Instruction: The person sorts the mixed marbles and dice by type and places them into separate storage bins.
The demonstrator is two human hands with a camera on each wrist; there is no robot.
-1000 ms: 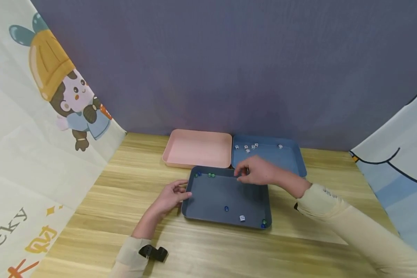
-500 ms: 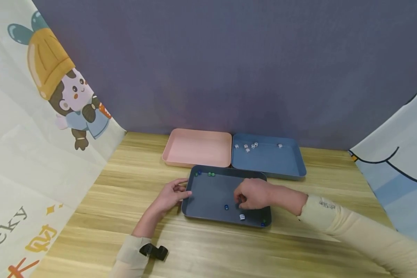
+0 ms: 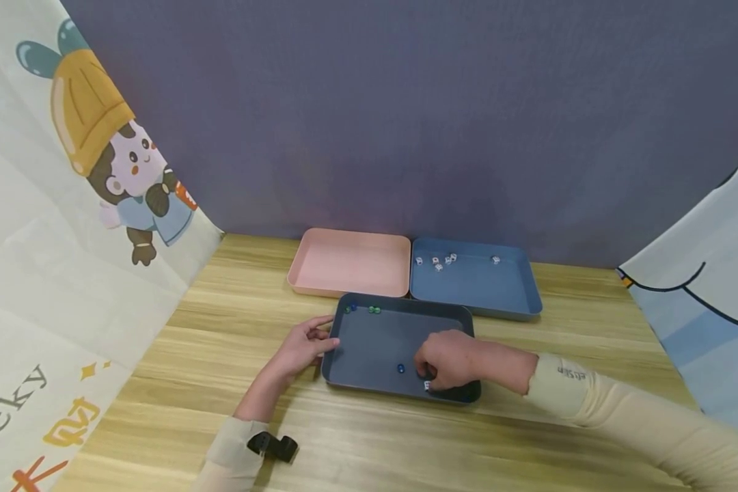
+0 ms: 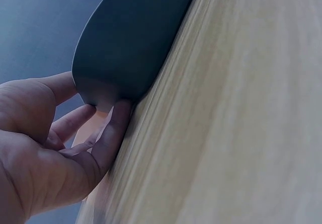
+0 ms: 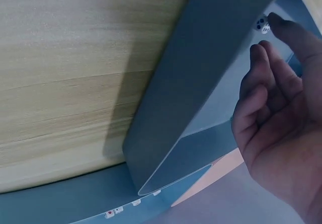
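Note:
In the head view my left hand (image 3: pixel 301 348) holds the left side of a dark grey tray (image 3: pixel 369 348). The left wrist view shows the thumb at the rim, with other fingers (image 4: pixel 113 128) against the outer wall. My right hand (image 3: pixel 449 359) is low over the tray's near right part, fingers bent. Its thumb tip appears to touch a white die (image 5: pixel 261 25) in the right wrist view; the other fingertips stand apart from it. A blue bead (image 3: pixel 401 368) lies left of this hand. Green beads (image 3: pixel 374 310) and another blue bead (image 3: pixel 353 307) sit along the far wall.
Behind the grey tray stand a pink tray (image 3: pixel 350 263) and a blue tray (image 3: pixel 486 283), side by side. Several white dice (image 3: pixel 439 267) lie in the blue one. A dark cloth (image 3: pixel 406 123) hangs behind the wooden table (image 3: pixel 246 287).
My right hand has moved from the grey tray's far edge toward its near right part, down to the die. The left hand has stayed in place at the tray's side.

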